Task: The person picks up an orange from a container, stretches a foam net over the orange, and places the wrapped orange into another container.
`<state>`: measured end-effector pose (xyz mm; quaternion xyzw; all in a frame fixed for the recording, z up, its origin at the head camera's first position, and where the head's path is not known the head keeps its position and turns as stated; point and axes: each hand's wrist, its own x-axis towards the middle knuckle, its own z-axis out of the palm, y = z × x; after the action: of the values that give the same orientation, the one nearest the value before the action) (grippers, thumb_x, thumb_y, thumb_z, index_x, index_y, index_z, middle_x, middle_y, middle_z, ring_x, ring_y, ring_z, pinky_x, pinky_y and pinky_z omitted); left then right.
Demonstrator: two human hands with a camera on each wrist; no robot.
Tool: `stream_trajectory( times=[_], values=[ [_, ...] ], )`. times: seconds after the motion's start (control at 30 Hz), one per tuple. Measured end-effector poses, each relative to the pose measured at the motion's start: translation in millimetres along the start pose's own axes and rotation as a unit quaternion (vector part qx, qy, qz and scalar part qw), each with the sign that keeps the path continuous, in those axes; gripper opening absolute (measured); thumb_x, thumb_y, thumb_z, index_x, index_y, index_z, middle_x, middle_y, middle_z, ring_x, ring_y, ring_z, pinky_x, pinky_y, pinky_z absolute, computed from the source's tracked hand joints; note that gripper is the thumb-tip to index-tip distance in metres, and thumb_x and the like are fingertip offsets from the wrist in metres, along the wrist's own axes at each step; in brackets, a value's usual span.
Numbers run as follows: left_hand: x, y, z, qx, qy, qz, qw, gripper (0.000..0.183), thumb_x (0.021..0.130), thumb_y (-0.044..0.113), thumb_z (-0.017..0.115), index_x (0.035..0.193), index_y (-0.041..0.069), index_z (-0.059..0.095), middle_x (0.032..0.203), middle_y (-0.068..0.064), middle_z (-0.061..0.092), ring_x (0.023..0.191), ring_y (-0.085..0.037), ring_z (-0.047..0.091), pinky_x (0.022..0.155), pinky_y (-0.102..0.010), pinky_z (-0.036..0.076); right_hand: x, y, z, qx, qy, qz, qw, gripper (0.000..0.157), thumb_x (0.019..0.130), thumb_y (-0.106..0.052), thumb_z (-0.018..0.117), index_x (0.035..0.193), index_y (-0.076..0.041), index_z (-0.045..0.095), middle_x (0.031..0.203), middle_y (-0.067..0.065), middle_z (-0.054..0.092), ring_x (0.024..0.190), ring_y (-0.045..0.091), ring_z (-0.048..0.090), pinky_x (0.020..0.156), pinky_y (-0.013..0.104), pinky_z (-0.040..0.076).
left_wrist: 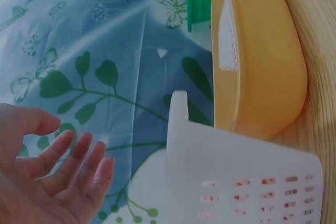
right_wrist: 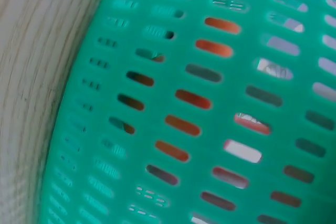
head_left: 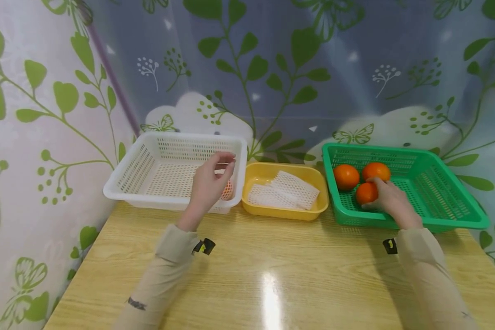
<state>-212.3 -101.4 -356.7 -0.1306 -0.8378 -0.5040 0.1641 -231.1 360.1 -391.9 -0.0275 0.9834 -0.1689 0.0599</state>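
Observation:
My left hand [head_left: 212, 180] is above the right end of a white basket [head_left: 119, 183], its fingers loosely bent around nothing. Below it, partly hidden by the hand, lies a round fruit in a foam net [head_left: 228, 189]. The left wrist view shows the same hand [left_wrist: 55, 166] beside the basket's wall [left_wrist: 184, 171]. My right hand [head_left: 393, 201] reaches into a green basket [head_left: 458, 183] and grips the front orange [head_left: 366, 193] between thumb and fingers. A left orange [head_left: 346, 177] and a back orange [head_left: 376, 172] lie close by. In the right wrist view the basket wall [right_wrist: 152, 93] hides the hand.
Between the baskets stands a yellow tray [head_left: 282, 213] with white foam nets [head_left: 288, 190] in it. All three containers stand along the back of the wooden table [head_left: 239, 275]. A leaf-patterned curtain [head_left: 272, 91] hangs right behind them.

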Motion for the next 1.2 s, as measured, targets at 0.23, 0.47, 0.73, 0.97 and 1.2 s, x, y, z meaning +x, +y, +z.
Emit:
stream_trajectory(
  times=[0.23, 0.47, 0.73, 0.97, 1.2],
  values=[
    [-5.4, 9.3, 12.3, -0.021, -0.021, 0.032, 0.9991, 0.023, 0.103, 0.018, 0.061, 0.123, 0.008, 0.067, 0.119, -0.006, 0.071, 0.107, -0.021, 0.067, 0.085, -0.038, 0.059, -5, -7, -6.9, 0.019, 0.057, -0.003, 0.998, 0.082, 0.086, -0.032, 0.079, 0.144, 0.006, 0.035, 0.125, 0.046, 0.045, 0.106, 0.059, 0.050, 0.078, 0.067, 0.045],
    [-9.8, 17.1, 26.4, -0.042, -0.034, 0.070, 0.9961, 0.021, 0.102, 0.016, 0.062, 0.121, 0.008, 0.068, 0.116, -0.005, 0.072, 0.105, -0.018, 0.068, 0.082, -0.033, 0.060, -19, -39, -13.1, 0.073, 0.125, -0.026, 0.989, 0.084, 0.090, -0.042, 0.076, 0.152, -0.002, 0.035, 0.137, 0.040, 0.042, 0.113, 0.056, 0.048, 0.082, 0.070, 0.044],
    [-14.5, 24.2, 44.1, -0.059, -0.069, 0.098, 0.9910, 0.022, 0.103, 0.016, 0.061, 0.122, 0.006, 0.066, 0.115, -0.008, 0.071, 0.103, -0.020, 0.068, 0.082, -0.033, 0.060, -41, -84, -10.2, 0.189, 0.137, -0.099, 0.967, 0.084, 0.089, -0.033, 0.080, 0.156, -0.010, 0.036, 0.148, 0.027, 0.044, 0.122, 0.049, 0.053, 0.088, 0.064, 0.053],
    [-21.5, 28.8, 57.8, -0.085, -0.108, 0.098, 0.9856, 0.031, 0.103, 0.022, 0.062, 0.130, 0.008, 0.063, 0.124, -0.008, 0.068, 0.108, -0.019, 0.067, 0.085, -0.027, 0.058, -54, -117, 6.0, 0.230, 0.118, -0.147, 0.955, 0.080, 0.088, -0.024, 0.082, 0.155, -0.017, 0.040, 0.148, 0.019, 0.047, 0.116, 0.037, 0.056, 0.088, 0.045, 0.059],
    [-29.9, 30.0, 72.4, -0.103, -0.195, 0.087, 0.9715, 0.053, 0.100, 0.030, 0.067, 0.147, 0.012, 0.050, 0.147, -0.005, 0.054, 0.126, -0.023, 0.058, 0.097, -0.036, 0.055, -62, -143, 28.6, 0.271, 0.057, -0.197, 0.940, 0.083, 0.085, -0.018, 0.084, 0.155, -0.017, 0.039, 0.148, 0.016, 0.048, 0.114, 0.035, 0.060, 0.088, 0.048, 0.059]
  ],
)
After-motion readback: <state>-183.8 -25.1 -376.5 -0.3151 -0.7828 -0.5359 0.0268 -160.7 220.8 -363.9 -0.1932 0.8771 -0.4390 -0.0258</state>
